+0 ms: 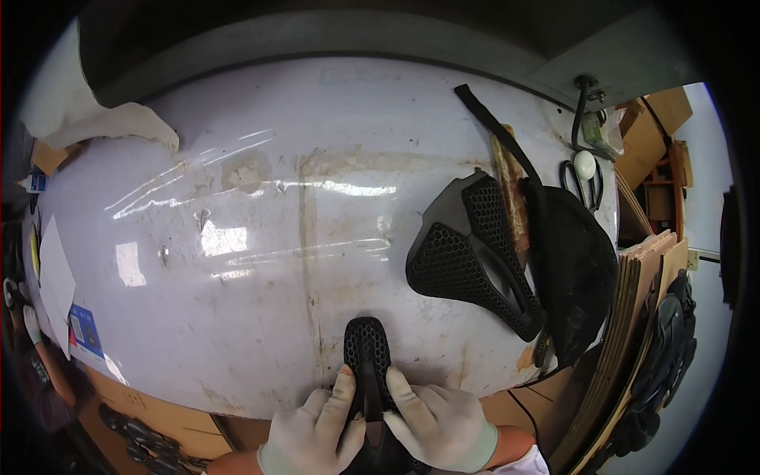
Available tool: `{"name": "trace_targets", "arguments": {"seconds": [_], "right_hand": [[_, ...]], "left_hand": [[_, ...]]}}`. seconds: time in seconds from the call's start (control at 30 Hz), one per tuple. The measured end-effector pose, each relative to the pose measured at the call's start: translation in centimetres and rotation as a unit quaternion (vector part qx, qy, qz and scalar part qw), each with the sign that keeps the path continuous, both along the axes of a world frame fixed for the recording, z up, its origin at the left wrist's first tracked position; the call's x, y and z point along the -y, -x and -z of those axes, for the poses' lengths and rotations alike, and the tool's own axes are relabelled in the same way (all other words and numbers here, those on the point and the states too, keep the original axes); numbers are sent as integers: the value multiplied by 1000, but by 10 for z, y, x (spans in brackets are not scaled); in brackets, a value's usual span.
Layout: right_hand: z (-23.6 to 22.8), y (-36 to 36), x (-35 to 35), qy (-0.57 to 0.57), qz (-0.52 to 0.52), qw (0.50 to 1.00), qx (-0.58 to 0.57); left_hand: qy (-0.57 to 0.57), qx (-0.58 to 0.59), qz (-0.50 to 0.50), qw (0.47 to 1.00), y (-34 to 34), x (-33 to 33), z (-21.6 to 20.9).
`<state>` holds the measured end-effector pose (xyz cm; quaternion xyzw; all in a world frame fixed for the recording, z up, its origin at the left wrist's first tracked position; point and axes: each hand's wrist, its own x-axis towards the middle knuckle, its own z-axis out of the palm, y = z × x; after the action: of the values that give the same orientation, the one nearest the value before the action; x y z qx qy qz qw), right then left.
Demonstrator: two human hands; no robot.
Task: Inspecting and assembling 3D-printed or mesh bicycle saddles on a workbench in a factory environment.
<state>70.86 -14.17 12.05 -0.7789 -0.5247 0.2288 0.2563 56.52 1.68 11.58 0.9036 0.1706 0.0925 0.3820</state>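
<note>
The left hand [310,427] and right hand [445,423], fingers curled in, grip the saddle [366,334] from both sides; it looks light, firm, best held by its edges.

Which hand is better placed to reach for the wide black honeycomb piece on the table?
Probably the right hand: it is nearer the wide black honeycomb piece. The left hand sits farther off, across the narrow black piece that both hands grip.

Count: 2 own gloved hands [313,427] [443,419], 2 black honeycomb saddles [366,336] [446,261] (1 held, 1 on table [237,317]), 1 white bottle [36,184], 1 blue card [87,331].
</note>
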Motion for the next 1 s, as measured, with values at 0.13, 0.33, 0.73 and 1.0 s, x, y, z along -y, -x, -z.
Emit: {"name": "trace_targets", "arguments": {"seconds": [0.13,0.33,0.73,1.0], "right_hand": [[-4,7,-7,30,6,999,34],[-15,15,-18,89,-6,992,85],[-1,8,-7,75,-39,985,151],[1,-14,53,-161,-117,956,-214]], "left_hand": [[-36,-66,4,997,-4,7,-5],[-61,-198,8,978,-14,9,-16],[-66,-187,47,979,-26,1,-1],[-58,-117,2,991,-28,5,5]]}}
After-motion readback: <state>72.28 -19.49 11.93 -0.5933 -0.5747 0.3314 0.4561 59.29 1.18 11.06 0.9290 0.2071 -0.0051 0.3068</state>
